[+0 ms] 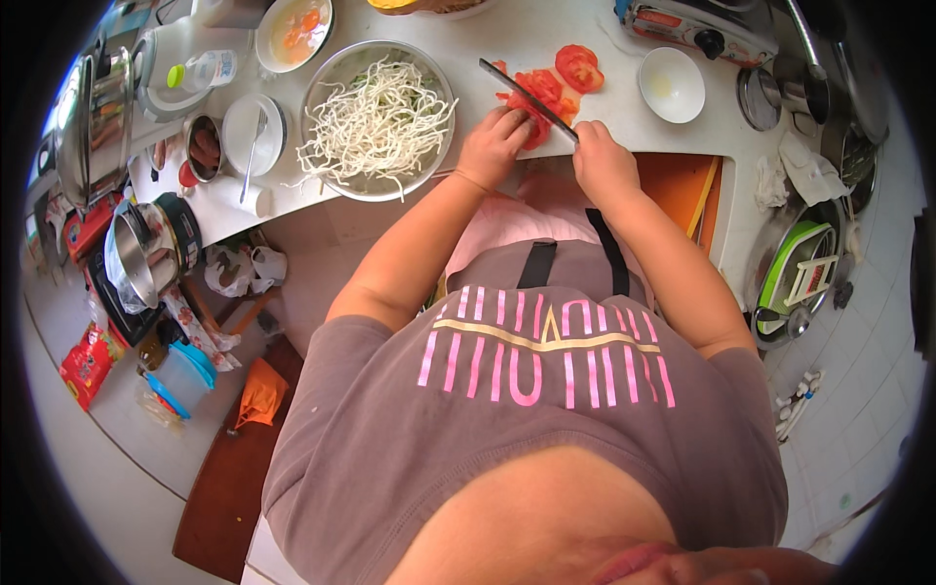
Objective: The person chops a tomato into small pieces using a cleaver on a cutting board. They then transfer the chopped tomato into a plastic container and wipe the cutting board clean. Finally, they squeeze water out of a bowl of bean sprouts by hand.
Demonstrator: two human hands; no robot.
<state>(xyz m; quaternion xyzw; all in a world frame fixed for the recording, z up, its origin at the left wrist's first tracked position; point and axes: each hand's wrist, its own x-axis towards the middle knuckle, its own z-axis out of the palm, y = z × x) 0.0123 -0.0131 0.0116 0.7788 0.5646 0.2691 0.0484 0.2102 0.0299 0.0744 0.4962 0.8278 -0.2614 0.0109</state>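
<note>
My right hand (603,168) is wrapped round the handle of a knife (522,93), whose dark blade slants up and to the left across cut red tomato (542,86). With curled fingers, my left hand (494,146) presses on tomato pieces at the near left side of the blade. Two round tomato slices (579,68) lie just beyond the knife. Left of my left hand stands a wide metal bowl (444,146) heaped with white noodles (375,122), some strands hanging over its rim. Bits of green show under the noodles.
A small white bowl (673,86) and a portable stove (697,34) stand to the right. Leftward are a bowl of cracked eggs (294,34), a plate with a fork (255,146) and a metal cup (203,148). An orange cabinet (682,190) is under the counter.
</note>
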